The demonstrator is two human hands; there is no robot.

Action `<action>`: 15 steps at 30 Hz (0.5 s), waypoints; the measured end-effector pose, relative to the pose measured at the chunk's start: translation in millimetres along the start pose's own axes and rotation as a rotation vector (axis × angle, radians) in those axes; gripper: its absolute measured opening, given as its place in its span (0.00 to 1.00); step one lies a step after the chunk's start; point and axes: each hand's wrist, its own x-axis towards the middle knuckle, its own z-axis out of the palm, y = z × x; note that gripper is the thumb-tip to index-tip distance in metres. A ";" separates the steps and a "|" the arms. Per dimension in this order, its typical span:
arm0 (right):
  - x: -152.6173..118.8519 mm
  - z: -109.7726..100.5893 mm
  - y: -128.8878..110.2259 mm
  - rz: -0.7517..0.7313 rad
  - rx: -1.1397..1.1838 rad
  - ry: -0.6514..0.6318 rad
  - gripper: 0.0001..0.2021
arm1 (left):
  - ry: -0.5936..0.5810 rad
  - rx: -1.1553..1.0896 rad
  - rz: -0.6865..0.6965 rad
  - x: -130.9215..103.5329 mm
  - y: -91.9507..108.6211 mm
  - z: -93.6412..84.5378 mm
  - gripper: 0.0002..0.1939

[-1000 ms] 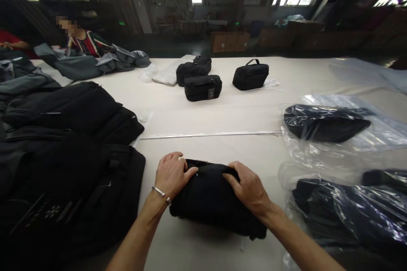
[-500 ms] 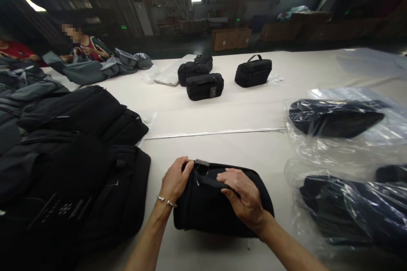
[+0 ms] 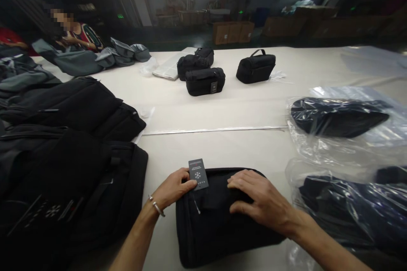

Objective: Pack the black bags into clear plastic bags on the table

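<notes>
A black zippered bag [image 3: 219,228] lies in front of me on the table, its handle strap [image 3: 206,201] running across the top. My left hand [image 3: 174,188] is at the bag's far left corner, thumb and fingers closed on the edge of a dark hang tag [image 3: 198,175] with a white snowflake mark. A thin loop of string runs from the tag down to the strap. On the right part of the bag's top rests my right hand [image 3: 259,199], its thumb spread away from the fingers. The right fingertips touch the fabric near the strap's end.
Black bags [image 3: 73,156] are piled at my left. Bags in clear plastic [image 3: 337,116] lie at the right. Several small black bags [image 3: 205,82] stand farther back on the white table [image 3: 248,112]. A person [image 3: 79,36] sits behind grey bags [image 3: 79,62] at the far left.
The hang tag has turned from edge-on to face-up under my left thumb. My right hand has let go of the strap and flattened onto the bag. The bag has swung slightly and come nearer.
</notes>
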 end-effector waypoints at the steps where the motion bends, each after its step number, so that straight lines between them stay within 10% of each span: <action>1: -0.6 -4.3 -0.5 0.077 0.024 -0.064 0.19 | 0.000 -0.055 0.007 -1.9 -0.2 1.6 0.13; 8: 22.0 -16.5 -3.2 0.472 0.090 -0.368 0.23 | 0.059 -0.410 0.008 -17.6 -4.8 12.9 0.15; 15: 35.9 -13.1 12.9 0.434 -0.177 -0.452 0.31 | 0.060 -0.624 -0.058 -17.1 -9.1 17.4 0.18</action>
